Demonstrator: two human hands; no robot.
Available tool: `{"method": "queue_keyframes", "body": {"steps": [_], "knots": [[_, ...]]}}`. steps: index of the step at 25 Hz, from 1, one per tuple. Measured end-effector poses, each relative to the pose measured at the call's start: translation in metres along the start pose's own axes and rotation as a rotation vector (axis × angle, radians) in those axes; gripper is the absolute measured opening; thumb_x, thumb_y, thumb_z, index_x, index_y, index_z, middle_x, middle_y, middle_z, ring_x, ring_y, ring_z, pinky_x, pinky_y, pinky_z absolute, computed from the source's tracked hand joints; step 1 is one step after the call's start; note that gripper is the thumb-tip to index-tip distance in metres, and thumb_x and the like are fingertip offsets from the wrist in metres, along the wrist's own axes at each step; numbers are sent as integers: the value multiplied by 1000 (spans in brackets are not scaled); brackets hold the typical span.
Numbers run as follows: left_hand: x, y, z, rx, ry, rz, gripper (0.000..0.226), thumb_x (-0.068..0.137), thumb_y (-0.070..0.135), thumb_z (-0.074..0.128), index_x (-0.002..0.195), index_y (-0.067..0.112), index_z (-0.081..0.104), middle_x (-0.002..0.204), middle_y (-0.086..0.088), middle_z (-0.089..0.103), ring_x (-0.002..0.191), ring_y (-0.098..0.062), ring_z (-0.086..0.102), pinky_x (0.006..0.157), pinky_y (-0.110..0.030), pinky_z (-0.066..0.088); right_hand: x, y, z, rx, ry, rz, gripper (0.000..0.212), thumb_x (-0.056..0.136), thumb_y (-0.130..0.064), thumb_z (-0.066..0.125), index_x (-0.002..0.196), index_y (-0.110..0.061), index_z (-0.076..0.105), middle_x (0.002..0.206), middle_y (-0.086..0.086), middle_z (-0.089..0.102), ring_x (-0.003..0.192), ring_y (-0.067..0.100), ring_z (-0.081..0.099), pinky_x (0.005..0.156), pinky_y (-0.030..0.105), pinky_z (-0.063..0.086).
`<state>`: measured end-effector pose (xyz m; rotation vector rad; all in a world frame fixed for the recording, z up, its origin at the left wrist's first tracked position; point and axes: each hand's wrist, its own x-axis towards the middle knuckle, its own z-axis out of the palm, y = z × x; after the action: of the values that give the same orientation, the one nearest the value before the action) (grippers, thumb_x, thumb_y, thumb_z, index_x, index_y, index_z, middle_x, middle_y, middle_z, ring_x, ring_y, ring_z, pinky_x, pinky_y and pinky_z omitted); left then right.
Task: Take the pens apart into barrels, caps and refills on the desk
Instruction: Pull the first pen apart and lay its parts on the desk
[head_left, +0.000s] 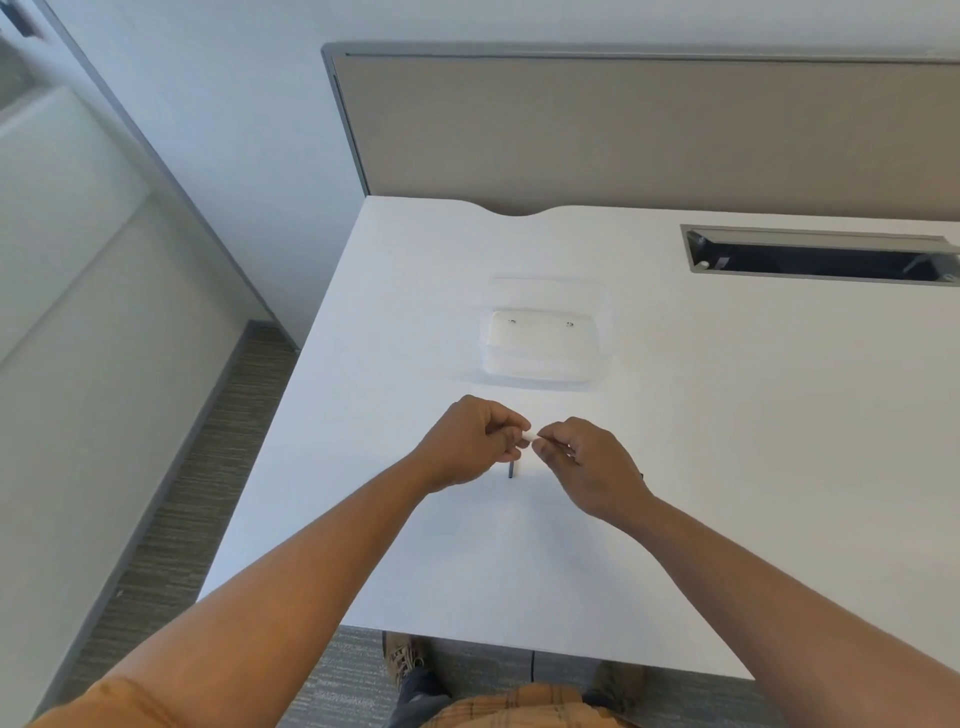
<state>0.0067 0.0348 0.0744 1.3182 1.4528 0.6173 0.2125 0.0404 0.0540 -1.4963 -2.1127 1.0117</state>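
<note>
Above desk (675, 467): white pen part (530, 438) betw. L (467, 447) & R hand (587, 462) fingers.

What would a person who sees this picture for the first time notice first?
First, the two bare hands meeting above the middle of the white desk: the left hand and the right hand pinch a small white pen part between them. A thin dark stick, perhaps a refill, shows just below the left hand. Behind the hands stands a clear plastic box.
</note>
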Motion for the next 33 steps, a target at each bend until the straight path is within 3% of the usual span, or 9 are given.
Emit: {"method": "queue_keyframes", "body": {"steps": [4,8,11,14,16,18,22,28,33], "knots": [[-4,6,0,41,-14,14,17,84,23,70,98,22,80,87,0,80,81,-14,77,86,-40,62,1,-2,-5,-87,-42,-10,13,101,-32,54,97,-26,65,74,-8,61,72,17,57,67,40,49],[-6,11,0,40,-35,51,18,75,34,73,88,26,82,82,-4,79,86,-32,73,83,-53,58,-4,-9,-7,-130,-100,-54,23,104,-42,46,98,-31,65,74,-7,59,74,16,57,65,39,46],[-8,11,5,100,-29,74,10,80,28,73,86,25,81,78,-3,78,80,-25,73,74,-45,58,-4,-11,-9,-133,-116,-70,33,105,-42,45,77,-27,53,68,-6,50,67,16,50,63,39,42],[-10,16,10,281,-17,113,10,83,22,67,85,21,76,72,4,75,73,-16,71,69,-32,59,-3,-10,-9,-129,-145,-65,31,105,-35,49,79,-18,54,68,-1,55,66,23,51,64,41,44],[-9,21,12,478,-46,157,15,85,24,59,75,17,66,61,6,61,57,-15,54,56,-27,46,-4,-9,-8,-183,-155,-52,30,105,-37,45,83,-18,54,66,-2,57,64,24,51,59,38,40],[-9,24,15,687,-92,177,27,90,29,50,68,14,51,60,4,49,54,-16,41,52,-28,34,-6,-8,-7,-268,-148,-66,31,105,-40,40,84,-21,51,65,-6,54,63,22,51,56,34,35],[-7,24,18,946,-164,276,32,99,32,33,74,14,44,67,2,45,65,-24,50,56,-34,35,-8,-6,-9,-383,-114,-124,29,105,-40,36,83,-24,45,67,-8,51,64,23,51,56,36,37],[-3,22,23,1015,-180,313,32,96,27,30,82,9,52,74,-5,52,72,-29,56,65,-41,48,-4,-7,-8,-393,-142,-185,25,106,-28,39,82,-21,40,74,-3,52,66,27,48,58,38,35],[1,25,28,1140,-100,384,35,91,31,30,60,17,38,57,1,46,54,-26,48,50,-31,29,-10,-6,-7,-401,-104,-179,17,97,-17,42,81,-23,40,70,1,57,61,28,48,54,36,33]]}}
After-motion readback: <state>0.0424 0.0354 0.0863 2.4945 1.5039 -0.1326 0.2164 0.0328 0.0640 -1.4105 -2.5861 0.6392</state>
